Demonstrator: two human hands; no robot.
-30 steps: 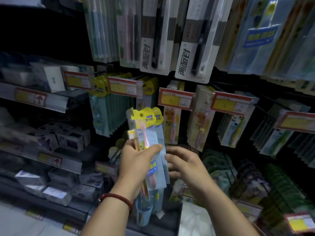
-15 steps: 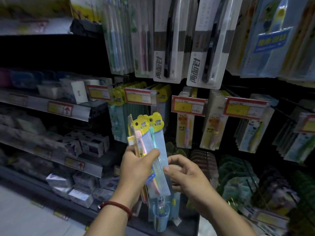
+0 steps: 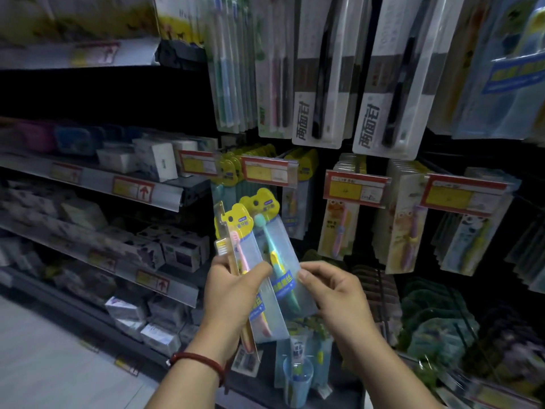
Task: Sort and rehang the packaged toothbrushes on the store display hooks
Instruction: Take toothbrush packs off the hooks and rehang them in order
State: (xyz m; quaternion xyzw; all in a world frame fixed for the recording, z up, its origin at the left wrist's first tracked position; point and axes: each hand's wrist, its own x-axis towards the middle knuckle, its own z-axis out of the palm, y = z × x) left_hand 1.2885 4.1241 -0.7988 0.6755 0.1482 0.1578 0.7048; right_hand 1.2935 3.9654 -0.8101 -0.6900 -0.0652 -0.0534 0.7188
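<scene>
My left hand (image 3: 233, 293) grips a small fan of packaged toothbrushes: a pink one with a yellow bear-shaped header (image 3: 240, 231) and a thin pack with a yellowish brush (image 3: 224, 246) behind it. My right hand (image 3: 333, 293) pinches the lower right edge of the pack with the teal toothbrush (image 3: 272, 255), which leans to the right out of the fan. Matching yellow-topped packs (image 3: 233, 169) hang on hooks just above, behind red and yellow price tags (image 3: 265, 169).
Long black toothbrush packs (image 3: 321, 69) hang overhead. Children's brush packs (image 3: 339, 225) fill the hooks to the right. Shelves with small boxes (image 3: 159, 160) run along the left. A blue cup set (image 3: 298, 379) hangs below my hands. Pale floor (image 3: 44, 364) lies at lower left.
The view has drawn closer to the display and tilted up. My right hand has taken the teal toothbrush pack by its edge and drawn it sideways out of the bunch.
</scene>
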